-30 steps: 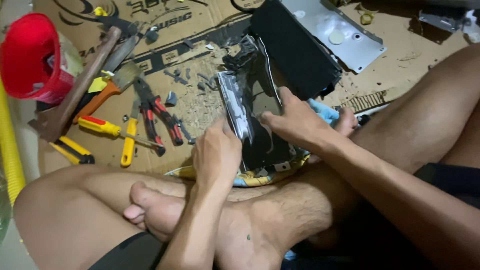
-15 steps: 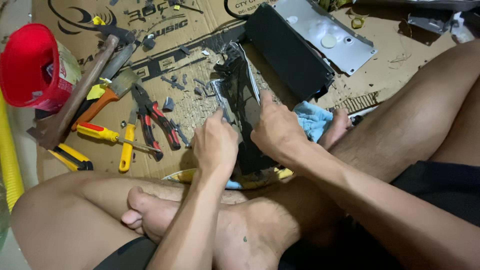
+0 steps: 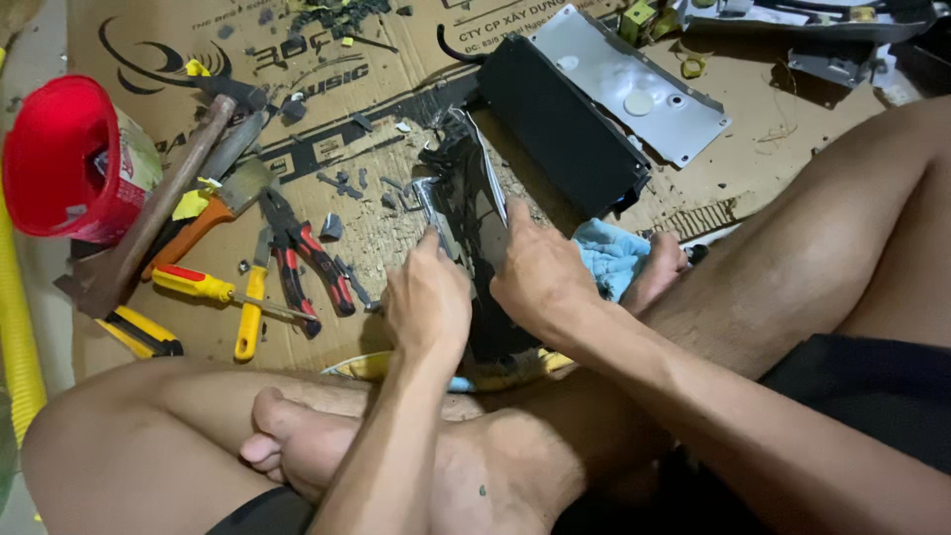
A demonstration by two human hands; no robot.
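Person sits cross-legged on cardboard (image 3: 792, 168), both hands on a black panel (image 3: 475, 213) standing on edge just beyond the crossed feet, mid-scene. Left hand (image 3: 428, 302) is curled closed on the panel's left edge, fingers pinching a thin metal strip there. Right hand (image 3: 540, 272) wraps the panel's right side, fingers bent over its face, gripping it. Panel tilts a bit, top end cracked & jagged, w/ black bits scattered on the cardboard around it.

Blue cloth (image 3: 609, 253) lies just right of the right hand, touching a foot. Far right of the panel: black box (image 3: 560, 124) w/ a grey metal plate (image 3: 629, 79) beside it.

Left side: red-handled pliers (image 3: 302, 248), yellow screwdriver (image 3: 248, 307), a red-and-yellow screwdriver (image 3: 208, 287), an orange-handled scraper (image 3: 213, 213), a hammer (image 3: 163, 203) w/ wooden handle, all close together. Red cup (image 3: 59, 154) at far left, next to a yellow hose (image 3: 15, 337) along the left edge
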